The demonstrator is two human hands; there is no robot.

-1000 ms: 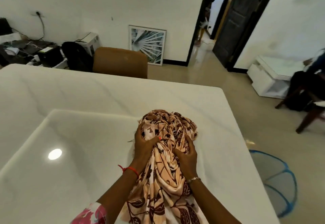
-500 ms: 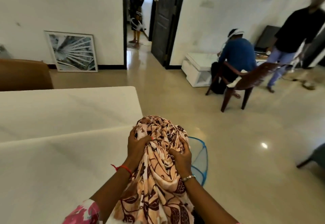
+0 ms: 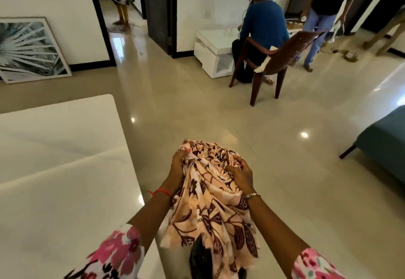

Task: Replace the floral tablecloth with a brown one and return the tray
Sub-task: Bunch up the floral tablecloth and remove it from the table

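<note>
The floral tablecloth [image 3: 210, 193], peach with dark brown leaves, is bunched into a ball in front of me, over the floor beside the table. My left hand [image 3: 178, 166] grips its left side and my right hand [image 3: 240, 173] grips its right side. Loose cloth hangs down between my forearms. The white marble table [image 3: 65, 180] lies bare to my left. Neither a brown cloth nor a tray is in view.
Glossy beige floor [image 3: 241, 114] stretches ahead. A person sits on a brown chair [image 3: 274, 59] at a low white table [image 3: 212, 55]; another stands at far right. A teal seat [image 3: 385, 143] is at right. A framed picture [image 3: 28, 48] leans on the wall beside an open doorway [image 3: 122, 5].
I have turned right, away from the table, carrying the bundled cloth off the tabletop and out over the floor. Both hands keep their grip.
</note>
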